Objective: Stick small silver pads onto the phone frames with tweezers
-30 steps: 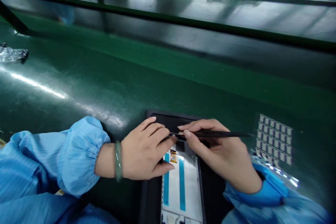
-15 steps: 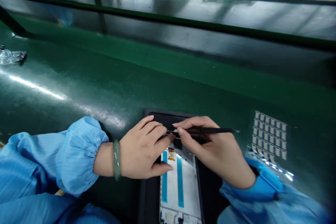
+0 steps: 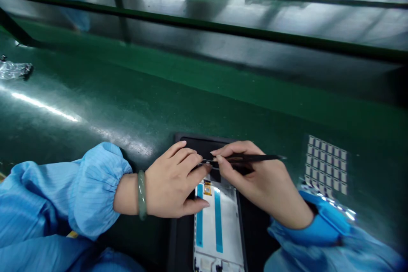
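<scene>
An opened phone frame (image 3: 229, 221) lies on a black mat, its silvery inside facing up with two blue strips (image 3: 219, 221) and a small orange flex cable (image 3: 208, 188). My left hand (image 3: 177, 180) rests over the frame's upper left, fingers partly bent and apart, thumb stretched over the silvery area. Its index fingertip touches near the frame's top end. My right hand (image 3: 255, 178) pinches black tweezers (image 3: 251, 158) at the upper right, tips pointing left toward my left fingertips. What the tips touch is too small to make out.
The black mat (image 3: 183, 238) lies on a green table. To the right is a sheet of small pale pieces (image 3: 327, 163) in rows. A clear plastic bag (image 3: 14, 70) lies at the far left. A dark green rail (image 3: 204, 25) crosses behind.
The tweezers' rear end has shifted slightly left, and my right wrist a little to the right. My left hand has stayed almost still on the frame.
</scene>
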Action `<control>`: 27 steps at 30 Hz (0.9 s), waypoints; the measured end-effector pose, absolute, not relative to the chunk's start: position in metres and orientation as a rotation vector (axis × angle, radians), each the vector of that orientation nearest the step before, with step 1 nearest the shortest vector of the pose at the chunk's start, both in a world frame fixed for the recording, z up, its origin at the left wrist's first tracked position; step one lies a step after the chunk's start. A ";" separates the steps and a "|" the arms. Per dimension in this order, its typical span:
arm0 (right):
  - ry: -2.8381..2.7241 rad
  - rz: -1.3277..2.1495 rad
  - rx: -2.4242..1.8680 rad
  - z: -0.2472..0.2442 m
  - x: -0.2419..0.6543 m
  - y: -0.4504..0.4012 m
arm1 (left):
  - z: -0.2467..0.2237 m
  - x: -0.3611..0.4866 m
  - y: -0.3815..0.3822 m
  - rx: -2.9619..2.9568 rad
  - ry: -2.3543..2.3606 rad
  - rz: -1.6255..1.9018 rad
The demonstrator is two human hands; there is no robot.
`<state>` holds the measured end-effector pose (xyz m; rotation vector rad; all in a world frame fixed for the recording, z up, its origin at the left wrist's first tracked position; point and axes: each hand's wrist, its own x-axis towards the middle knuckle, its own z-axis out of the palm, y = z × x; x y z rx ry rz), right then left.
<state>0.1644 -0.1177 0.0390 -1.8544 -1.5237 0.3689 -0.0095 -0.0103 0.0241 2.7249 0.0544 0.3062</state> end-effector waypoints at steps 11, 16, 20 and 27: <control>-1.380 0.498 -1.742 0.034 0.166 -0.119 | 0.023 -0.010 -0.010 2.730 0.054 0.321; -1.263 0.600 -1.741 0.031 0.169 -0.121 | 0.022 -0.009 -0.011 2.719 0.063 0.333; -1.301 0.618 -1.762 0.032 0.168 -0.118 | 0.022 -0.010 -0.011 2.711 0.071 0.321; -1.338 0.585 -1.780 0.032 0.167 -0.118 | 0.022 -0.010 -0.011 2.716 0.068 0.343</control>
